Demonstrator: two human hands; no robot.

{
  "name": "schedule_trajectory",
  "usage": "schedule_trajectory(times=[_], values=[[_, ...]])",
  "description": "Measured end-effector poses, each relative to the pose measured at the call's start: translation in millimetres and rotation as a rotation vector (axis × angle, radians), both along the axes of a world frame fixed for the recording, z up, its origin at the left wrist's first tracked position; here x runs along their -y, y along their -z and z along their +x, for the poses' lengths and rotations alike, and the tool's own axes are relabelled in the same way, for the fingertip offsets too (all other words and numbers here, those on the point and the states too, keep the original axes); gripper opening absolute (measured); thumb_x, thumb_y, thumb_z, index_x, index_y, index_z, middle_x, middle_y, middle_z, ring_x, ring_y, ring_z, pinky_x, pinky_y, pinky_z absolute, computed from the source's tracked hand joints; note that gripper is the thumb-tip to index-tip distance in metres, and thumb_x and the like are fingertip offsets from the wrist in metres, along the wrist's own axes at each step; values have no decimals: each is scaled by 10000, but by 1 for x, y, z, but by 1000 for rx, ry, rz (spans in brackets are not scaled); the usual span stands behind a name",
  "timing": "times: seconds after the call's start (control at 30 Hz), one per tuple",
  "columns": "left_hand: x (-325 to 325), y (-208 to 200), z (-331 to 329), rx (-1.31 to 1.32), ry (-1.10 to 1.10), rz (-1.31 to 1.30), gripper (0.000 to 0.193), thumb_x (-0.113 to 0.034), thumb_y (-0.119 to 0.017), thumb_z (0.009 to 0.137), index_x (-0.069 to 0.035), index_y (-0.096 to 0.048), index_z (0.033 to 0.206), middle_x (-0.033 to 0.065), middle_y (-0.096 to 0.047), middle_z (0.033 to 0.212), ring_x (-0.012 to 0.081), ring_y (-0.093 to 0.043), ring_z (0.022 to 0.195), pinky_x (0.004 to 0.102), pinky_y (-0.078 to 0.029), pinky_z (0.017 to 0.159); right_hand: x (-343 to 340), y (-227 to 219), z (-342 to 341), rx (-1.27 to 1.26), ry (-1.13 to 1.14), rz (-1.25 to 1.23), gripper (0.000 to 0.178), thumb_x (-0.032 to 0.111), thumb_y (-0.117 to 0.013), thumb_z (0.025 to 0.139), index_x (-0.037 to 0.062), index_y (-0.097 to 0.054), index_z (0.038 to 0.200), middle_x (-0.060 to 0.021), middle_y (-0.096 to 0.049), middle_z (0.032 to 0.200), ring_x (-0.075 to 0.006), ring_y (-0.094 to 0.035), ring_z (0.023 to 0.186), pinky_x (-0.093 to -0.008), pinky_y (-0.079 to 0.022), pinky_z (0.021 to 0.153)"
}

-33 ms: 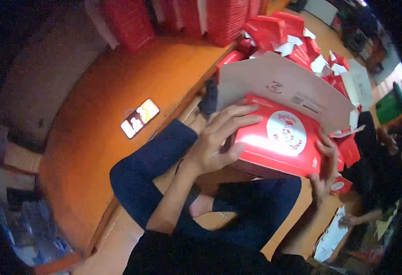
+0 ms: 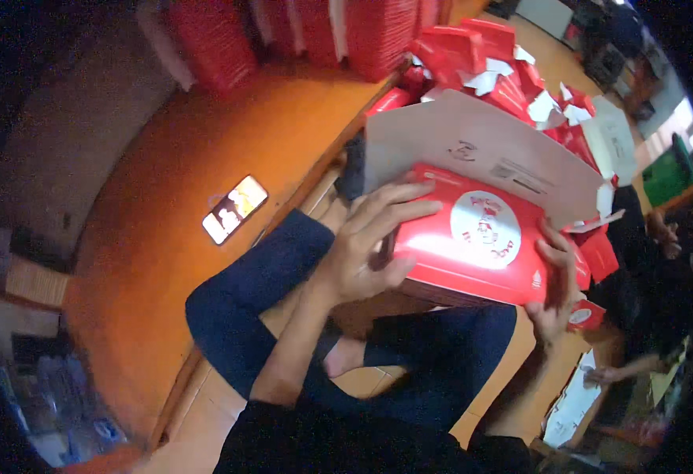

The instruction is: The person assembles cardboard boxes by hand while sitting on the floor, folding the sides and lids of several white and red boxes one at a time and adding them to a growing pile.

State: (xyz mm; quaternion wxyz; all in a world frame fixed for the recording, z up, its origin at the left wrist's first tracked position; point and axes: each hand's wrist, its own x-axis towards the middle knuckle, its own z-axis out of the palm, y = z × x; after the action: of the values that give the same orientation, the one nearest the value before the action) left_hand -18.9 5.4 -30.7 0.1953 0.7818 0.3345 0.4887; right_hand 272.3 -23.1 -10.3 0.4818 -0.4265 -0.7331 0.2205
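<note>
Between my hands is a thick stack of flat red cartons [image 2: 433, 257], the top one bearing a white round emblem. My left hand [image 2: 366, 245] grips the stack's left end, fingers laid over the top and thumb at the near edge. On the opposite end, my right hand [image 2: 556, 276] is closed round the right edge, with its thumb low at the near corner. A large pale cardboard sheet [image 2: 418, 130] stands up behind the stack, printed in dark ink. The stack is over my crossed legs; its underside is hidden.
A lit phone [image 2: 236, 210] lies on the orange wooden surface [image 2: 149, 300] at left. Tall red stacks [image 2: 378, 39] stand at the back. Folded red boxes [image 2: 457, 55] are heaped at back right. At far right, another person's hand [image 2: 599, 375] touches a white card piece [image 2: 572, 403].
The whole view has shifted slightly, so things appear a little further left. Both hands keep their hold on the stack.
</note>
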Motion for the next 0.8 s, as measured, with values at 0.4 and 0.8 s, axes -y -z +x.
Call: schedule_trajectory(times=[0.4,0.8], values=[[-2,-4,2,-8,12,106,505,-345,-711,720,-55,-618,1123,179,-535,1216,371,-467,1189,458,-370,996,4,-22,-3,454,67,193,644,399,-747,635,46,-598,1153,-185,-536,1225,-345,-526,1132,-428,-439,937],[1,1,18,204,-66,163,264,-217,-717,738,-58,-698,948,147,-638,1030,380,-535,1106,435,-421,936,4,-27,-9,565,135,326,490,263,-729,667,53,-625,1097,-159,-596,1146,-371,-564,1075,-431,-489,866]])
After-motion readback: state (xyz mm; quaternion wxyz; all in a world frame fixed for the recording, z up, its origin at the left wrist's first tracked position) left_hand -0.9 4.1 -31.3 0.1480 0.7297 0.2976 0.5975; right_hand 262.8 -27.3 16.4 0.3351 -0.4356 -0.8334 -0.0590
